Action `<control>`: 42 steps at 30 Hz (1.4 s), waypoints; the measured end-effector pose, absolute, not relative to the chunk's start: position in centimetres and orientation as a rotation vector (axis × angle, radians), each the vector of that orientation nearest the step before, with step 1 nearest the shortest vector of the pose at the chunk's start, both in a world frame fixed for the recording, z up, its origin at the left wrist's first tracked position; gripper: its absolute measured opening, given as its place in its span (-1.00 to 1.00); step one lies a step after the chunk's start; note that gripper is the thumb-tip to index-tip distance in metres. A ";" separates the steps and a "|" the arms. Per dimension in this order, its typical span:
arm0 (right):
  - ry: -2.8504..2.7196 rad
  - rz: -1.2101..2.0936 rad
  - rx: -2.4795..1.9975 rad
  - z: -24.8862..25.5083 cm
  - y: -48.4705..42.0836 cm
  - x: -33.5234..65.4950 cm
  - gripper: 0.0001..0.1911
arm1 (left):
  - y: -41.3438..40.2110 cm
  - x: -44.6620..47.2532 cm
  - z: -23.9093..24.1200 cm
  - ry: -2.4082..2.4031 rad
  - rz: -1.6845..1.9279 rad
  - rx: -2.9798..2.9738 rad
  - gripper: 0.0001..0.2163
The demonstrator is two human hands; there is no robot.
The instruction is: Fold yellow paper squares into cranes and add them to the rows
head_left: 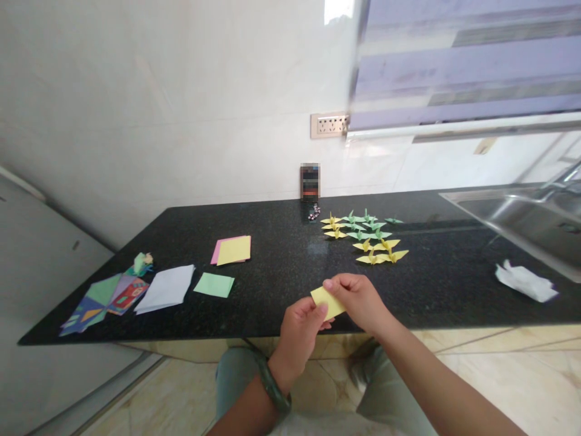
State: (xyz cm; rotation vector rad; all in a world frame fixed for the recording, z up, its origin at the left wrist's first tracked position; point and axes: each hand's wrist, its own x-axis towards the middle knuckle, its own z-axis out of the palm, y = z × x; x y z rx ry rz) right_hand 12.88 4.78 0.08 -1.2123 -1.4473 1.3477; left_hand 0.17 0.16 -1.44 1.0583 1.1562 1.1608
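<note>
Between my two hands is a small folded piece of yellow paper (330, 304), held just above the counter's front edge. My left hand (300, 330) pinches its lower left side, thumb on top. On its upper edge my right hand (358, 298) closes with thumb and fingertips. Beyond my hands stand several yellow paper cranes (373, 258) and several green paper cranes (373, 235) in rows. Left of my hands lie a yellow and pink stack of square paper (233, 250) and a green sheet (214, 284).
On the black counter (281, 272), white paper (167, 287), a colourful packet (106, 300) and crumpled paper (142, 264) lie at left. A phone-like dark object (310, 181) leans on the wall by a beaded strap (314, 212). At right are a white tissue (525, 281) and a steel sink (535, 218).
</note>
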 end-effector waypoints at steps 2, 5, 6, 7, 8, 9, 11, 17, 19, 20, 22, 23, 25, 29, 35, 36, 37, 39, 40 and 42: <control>-1.547 1.260 -1.220 0.2 4.6 12.8 -0.61 | 0.5 0.1 -1.5 1.193 1.249 1.086 -0.73; -1.609 1.158 -1.217 0.2 4.4 12.7 -0.62 | 0.9 0.0 -1.4 1.309 1.341 1.152 -0.67; -1.606 1.167 -1.204 0.2 4.4 12.7 -0.63 | 1.0 0.0 -1.3 1.330 1.357 1.159 -0.66; -1.598 1.197 -1.185 0.1 4.4 12.7 -0.64 | 1.1 0.0 -1.2 1.344 1.369 1.156 -0.66; -1.587 1.233 -1.165 0.0 4.4 12.7 -0.65 | 1.2 0.0 -1.1 1.353 1.380 1.145 -0.65; -1.577 1.261 -1.149 -0.1 4.4 12.7 -0.66 | 1.2 0.1 -1.0 1.361 1.391 1.124 -0.64; -1.560 1.269 -1.145 -0.3 4.5 12.8 -0.66 | 1.3 0.2 -0.9 1.351 1.394 1.070 -0.61; -1.484 1.162 -1.196 -0.4 4.8 13.0 -0.63 | 1.0 0.4 -0.8 1.196 1.179 0.985 -0.70; -1.463 1.217 -1.159 -0.3 4.8 13.0 -0.65 | 1.0 0.3 -0.8 1.203 1.206 0.953 -0.71; -1.467 1.251 -1.134 -0.2 4.7 13.1 -0.66 | 1.0 0.2 -0.8 1.209 1.227 0.935 -0.71; -1.503 1.288 -1.101 -0.3 4.6 13.1 -0.67 | 1.0 0.2 -0.8 1.221 1.253 0.915 -0.72; -1.520 1.286 -1.105 -0.3 4.5 13.1 -0.67 | 1.1 0.2 -0.9 1.227 1.259 0.913 -0.72; -1.525 1.251 -1.136 -0.5 4.5 13.2 -0.64 | 1.1 0.2 -1.0 1.241 1.271 0.912 -0.72; -1.439 1.202 -1.183 -0.9 4.5 13.3 -0.62 | 1.3 0.0 -1.3 1.272 1.273 0.931 -0.68; -1.439 1.471 -1.120 -1.1 4.0 13.4 -0.68 | 1.9 -0.8 -1.2 1.215 1.353 1.003 -0.80; -1.439 1.490 -1.117 -1.2 4.0 13.4 -0.69 | 2.0 -1.0 -1.2 1.215 1.366 1.015 -0.80; -1.431 1.487 -1.119 -1.2 4.0 13.4 -0.69 | 2.0 -1.1 -1.1 1.218 1.374 1.028 -0.80; -1.391 1.424 -1.122 -1.2 4.0 13.4 -0.67 | 2.0 -1.2 -1.0 1.219 1.372 1.058 -0.80; -1.367 1.381 -1.119 -1.1 4.2 13.4 -0.67 | 1.9 -1.1 -1.0 1.212 1.359 1.069 -0.80; -1.327 1.307 -1.112 -0.8 4.4 13.5 -0.66 | 1.6 -0.9 -1.0 1.177 1.313 1.074 -0.79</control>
